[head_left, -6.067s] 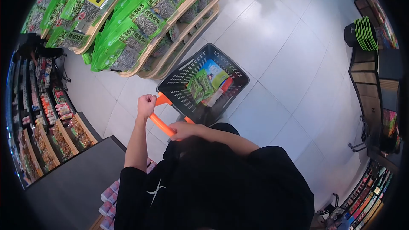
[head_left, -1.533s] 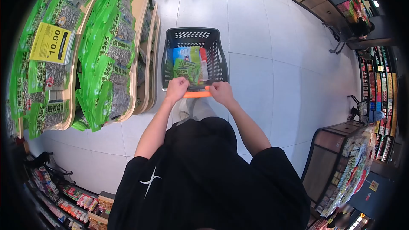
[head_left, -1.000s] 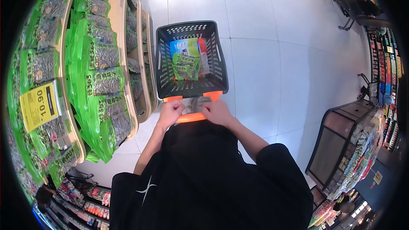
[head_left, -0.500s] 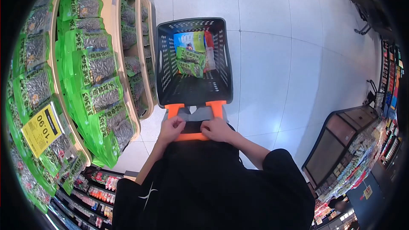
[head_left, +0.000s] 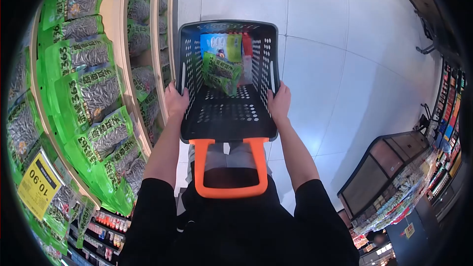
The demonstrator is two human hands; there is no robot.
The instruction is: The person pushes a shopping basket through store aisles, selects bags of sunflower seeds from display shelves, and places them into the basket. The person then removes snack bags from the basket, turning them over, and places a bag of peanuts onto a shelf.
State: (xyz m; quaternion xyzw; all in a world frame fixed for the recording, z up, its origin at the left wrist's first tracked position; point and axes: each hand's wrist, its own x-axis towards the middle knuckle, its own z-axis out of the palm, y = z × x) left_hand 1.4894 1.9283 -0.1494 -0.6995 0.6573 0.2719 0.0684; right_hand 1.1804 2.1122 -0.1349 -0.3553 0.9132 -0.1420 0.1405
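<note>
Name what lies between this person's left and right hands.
The black basket, with packets inside, lies between the left hand and the right hand; the head view shows this.

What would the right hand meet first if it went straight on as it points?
Most likely the black basket, at its right side wall: the right hand appears to touch it there, though depth is hard to judge.

Shop, tiered shelves (head_left: pixel 119 27), rows of green bags (head_left: pixel 96 91), yellow price sign (head_left: pixel 39 185); shopping basket (head_left: pixel 221 129)
</note>
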